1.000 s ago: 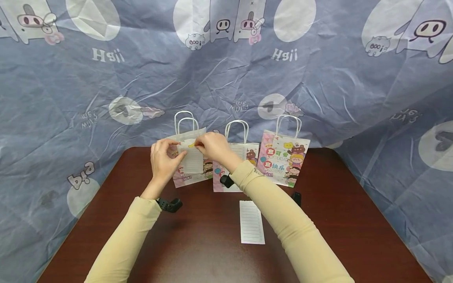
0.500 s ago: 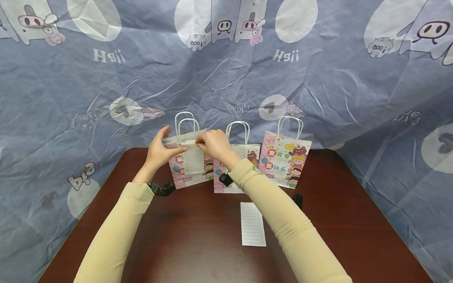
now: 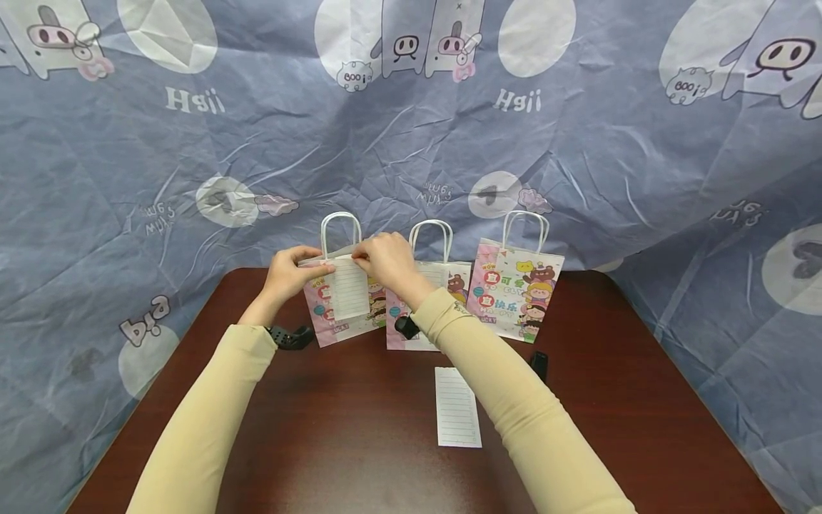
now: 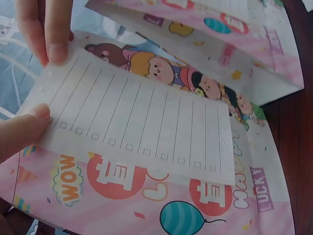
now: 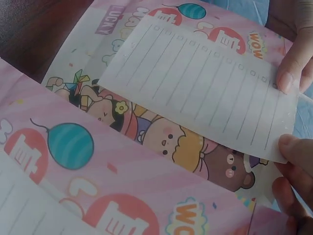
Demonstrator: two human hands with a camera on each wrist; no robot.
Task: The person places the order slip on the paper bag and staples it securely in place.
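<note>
A lined paper sheet (image 3: 349, 289) with small checkboxes lies against the front of the left cartoon-printed paper gift bag (image 3: 324, 333). My left hand (image 3: 290, 275) is at the bag's upper left, its thumb (image 4: 38, 117) on the sheet by the checkboxes and its fingers behind at the top edge. My right hand (image 3: 388, 260) pinches the sheet's upper right corner, with the thumb (image 5: 293, 147) on its face. The sheet's lower end hangs over the bag's print in both wrist views.
A middle gift bag (image 3: 401, 335) with a lined sheet on its front stands close by, partly hidden by my right arm. The right gift bag (image 3: 514, 293) leans at the back. Another lined sheet (image 3: 457, 410) lies on the brown table (image 3: 359, 442). A patterned cloth (image 3: 385, 157) hangs behind.
My left hand has let go of the sheet's upper left, moved slightly left, then closed back on the bag's top edge. The bag's two handles now line up. My right hand stays at the corner.
</note>
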